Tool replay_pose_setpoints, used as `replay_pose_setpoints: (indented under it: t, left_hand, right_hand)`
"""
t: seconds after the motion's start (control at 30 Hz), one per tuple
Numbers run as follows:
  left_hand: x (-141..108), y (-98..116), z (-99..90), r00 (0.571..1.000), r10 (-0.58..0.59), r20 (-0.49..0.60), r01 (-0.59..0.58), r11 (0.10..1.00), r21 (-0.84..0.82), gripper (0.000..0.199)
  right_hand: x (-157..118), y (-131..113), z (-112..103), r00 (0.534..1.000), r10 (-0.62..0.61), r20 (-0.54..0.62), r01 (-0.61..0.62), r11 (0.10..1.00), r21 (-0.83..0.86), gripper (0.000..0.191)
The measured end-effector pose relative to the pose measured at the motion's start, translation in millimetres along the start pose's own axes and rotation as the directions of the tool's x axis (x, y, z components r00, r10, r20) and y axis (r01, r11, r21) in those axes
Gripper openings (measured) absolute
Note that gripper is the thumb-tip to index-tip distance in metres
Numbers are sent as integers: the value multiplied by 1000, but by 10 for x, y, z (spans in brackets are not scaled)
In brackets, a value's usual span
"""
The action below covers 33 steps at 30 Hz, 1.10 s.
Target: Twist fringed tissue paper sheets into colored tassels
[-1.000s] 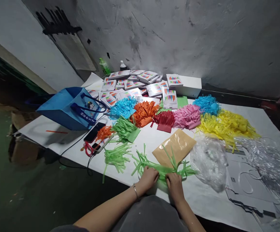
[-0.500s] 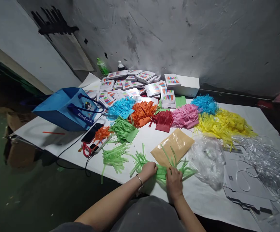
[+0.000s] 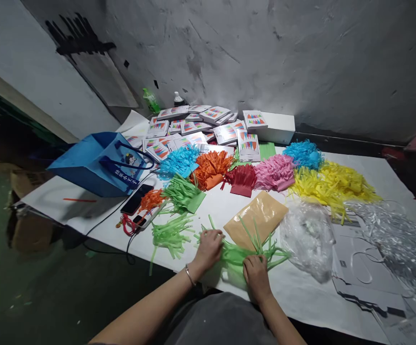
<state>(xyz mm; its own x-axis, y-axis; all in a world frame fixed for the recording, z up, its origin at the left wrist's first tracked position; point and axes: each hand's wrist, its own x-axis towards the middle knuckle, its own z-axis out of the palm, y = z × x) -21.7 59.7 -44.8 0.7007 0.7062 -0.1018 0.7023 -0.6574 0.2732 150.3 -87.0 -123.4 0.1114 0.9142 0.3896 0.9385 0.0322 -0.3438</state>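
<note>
The left hand (image 3: 210, 247) bent its fingers at the left end of a translucent light-green fringed bundle (image 3: 233, 256), lower centre of the frame; the right hand (image 3: 257, 275) curled over its right part. Whether either pinched, I could not tell. It looked light, limp and tearable, best held mid-band. Strips overlapped a glossy tan envelope (image 3: 261, 214).

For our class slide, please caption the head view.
Left hand and right hand at a green fringe, strands crossing a brown packet.

Left fingers (image 3: 212, 234) hide part of the green fringe (image 3: 233, 255); the edge crops silver tinsel (image 3: 399, 244).
</note>
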Motion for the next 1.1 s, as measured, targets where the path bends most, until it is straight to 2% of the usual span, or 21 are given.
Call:
replay_pose_setpoints:
  t: [0.07, 0.13, 0.17, 0.23, 0.33, 0.43, 0.53, 0.67, 0.77, 0.87, 0.97, 1.1]
  left_hand:
    - [-52, 167, 129, 984, 178, 12, -177, 984, -22, 25]
    - [-65, 305, 290, 960, 279, 16, -279, 960, -27, 11]
    - [-62, 343, 362, 954, 298, 10, -298, 954, -22, 4]
    - [-57, 348, 465, 948, 317, -5, -317, 948, -11, 9]
    - [-89, 252, 510, 942, 337, -3, -337, 942, -7, 8]
    - [-149, 179, 490, 956, 292, 13, -292, 956, 0, 7]
    - [-165, 205, 458, 984, 175, 27, -176, 984, 12, 10]
    - [-71, 317, 395, 999, -6, 52, 4, 999, 51, 17]
    - [39, 373, 348, 994, -68, 84, 62, 995, 79, 20]
    - [119, 379, 319, 991, -65, 116, 55, 995, 89, 22]
    - [125, 355, 296, 993, -37, 116, 28, 996, 80, 21]
    - [37, 334, 289, 995, 80, 60, -83, 996, 40, 25]
  right_hand:
    - [-2, -21, -24, 1000, -1, -20, 1, 1000, 9, 9]
    - [-9, -37, -35, 999, -14, -36, 15, 1000, 14, 9]
    - [-14, -40, -35, 999, -21, -38, 21, 1000, 11, 10]
    - [-28, -34, -30, 999, -28, -33, 28, 1000, -7, 10]
    - [-66, 3, -32, 1000, -19, -23, 18, 999, -39, 7]
    - [-104, 31, -71, 1000, 12, -21, -13, 999, -52, 10]
    - [-87, 21, -130, 997, 83, -4, -83, 994, -71, 12]
    - [49, 1, -176, 977, 211, 5, -208, 966, -154, 17]
    - [145, -13, -162, 970, 242, -6, -238, 949, -205, 18]
    - [158, -39, -110, 989, 145, 25, -138, 974, -182, 19]
    - [111, -44, -49, 998, 35, 50, -28, 992, -126, 11]
    - [57, -20, -28, 999, 36, 26, -33, 995, -90, 12]
